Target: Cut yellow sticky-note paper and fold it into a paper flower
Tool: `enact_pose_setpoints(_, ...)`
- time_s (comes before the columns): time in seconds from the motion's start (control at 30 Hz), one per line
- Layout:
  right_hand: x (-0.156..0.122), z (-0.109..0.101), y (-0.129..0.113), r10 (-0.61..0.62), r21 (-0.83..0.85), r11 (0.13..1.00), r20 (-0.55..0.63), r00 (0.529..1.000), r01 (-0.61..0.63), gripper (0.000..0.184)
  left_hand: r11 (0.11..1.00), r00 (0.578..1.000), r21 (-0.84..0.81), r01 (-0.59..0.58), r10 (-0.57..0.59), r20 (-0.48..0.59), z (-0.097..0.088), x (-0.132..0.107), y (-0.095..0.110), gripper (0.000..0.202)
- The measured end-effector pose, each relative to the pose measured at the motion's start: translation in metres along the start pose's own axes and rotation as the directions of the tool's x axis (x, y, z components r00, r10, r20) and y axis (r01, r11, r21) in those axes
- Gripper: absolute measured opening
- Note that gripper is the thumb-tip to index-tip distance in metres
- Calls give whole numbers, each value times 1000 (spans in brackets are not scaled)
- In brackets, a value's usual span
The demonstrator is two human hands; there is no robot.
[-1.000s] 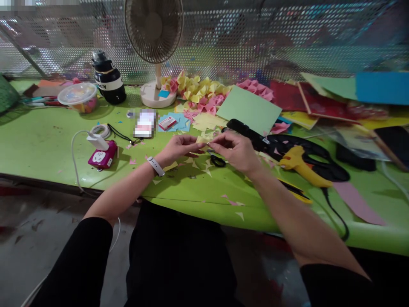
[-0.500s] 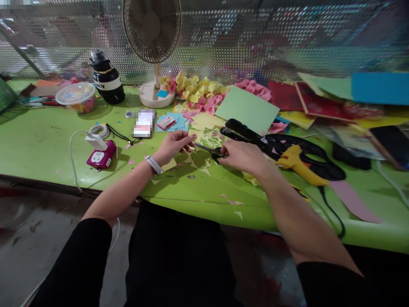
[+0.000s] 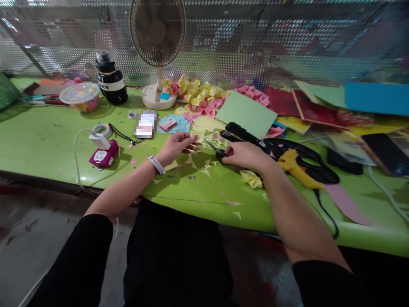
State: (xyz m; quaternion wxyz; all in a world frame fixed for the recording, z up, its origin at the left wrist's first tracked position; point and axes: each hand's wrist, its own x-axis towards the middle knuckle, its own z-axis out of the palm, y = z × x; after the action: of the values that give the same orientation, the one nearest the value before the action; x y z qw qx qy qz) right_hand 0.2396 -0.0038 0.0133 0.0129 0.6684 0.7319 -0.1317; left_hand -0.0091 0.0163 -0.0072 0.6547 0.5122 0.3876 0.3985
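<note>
In my right hand [image 3: 243, 155] is a pair of black-handled scissors [image 3: 213, 147]; the blades point left and the handles are partly hidden by my fingers. My left hand [image 3: 179, 147] is close to the scissor tips, thumb and fingers drawn together in a pinch. Whatever lies between them is too small or hidden to make out. Beneath and around both hands are pale yellow and green paper scraps [image 3: 207, 171]. A folded yellow paper flower [image 3: 251, 179] rests below my right wrist.
Behind the hands lie yellow and pink paper flowers [image 3: 200, 93] and a green sheet [image 3: 246, 113]. To the right are a black flat iron [image 3: 244, 133] and a yellow glue gun [image 3: 297, 168]. A fan [image 3: 157, 38], bottle [image 3: 111, 81] and purple power socket [image 3: 104, 154] stand left.
The scissors have drawn slightly away from my left fingers, and their blades now tilt up more to the left. More of the yellow paper flower shows. The view has shifted slightly.
</note>
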Motion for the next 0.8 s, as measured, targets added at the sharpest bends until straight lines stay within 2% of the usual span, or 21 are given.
enact_pose_setpoints(0.07,-1,-2,1,27,264,964,5,1000,-28,14,1000,1000,-22,-9,8,-20,0,-1,2,20)
enact_pose_setpoints(0.1,-2,-3,1,38,423,905,8,999,-38,15,999,999,-34,-10,9,-34,1,-1,3,19)
enact_pose_setpoints(0.17,-4,-3,-3,38,680,732,23,999,-43,20,998,998,-57,-11,7,-64,1,-3,5,19)
enact_pose_setpoints(0.23,-7,-2,-11,11,804,594,45,999,-43,30,996,996,-84,-8,0,-92,2,-3,7,20)
enact_pose_setpoints(0.3,-9,0,-20,-19,845,531,80,997,-58,42,992,993,-127,6,-21,-115,2,-3,7,21)
enact_pose_setpoints(0.4,-11,6,-28,-59,850,522,122,991,-73,50,976,988,-216,29,-60,-139,3,-2,5,22)
enact_pose_setpoints(0.57,-11,15,-26,-162,789,614,147,976,-17,47,956,986,-289,43,-87,-141,4,1,1,21)
enact_pose_setpoints(0.67,-11,18,-25,-162,770,637,126,979,7,46,951,990,-309,30,-72,-124,5,0,1,19)
enact_pose_setpoints(0.8,-12,17,-28,-174,780,626,116,978,19,44,950,993,-309,51,-82,-89,6,-3,5,20)
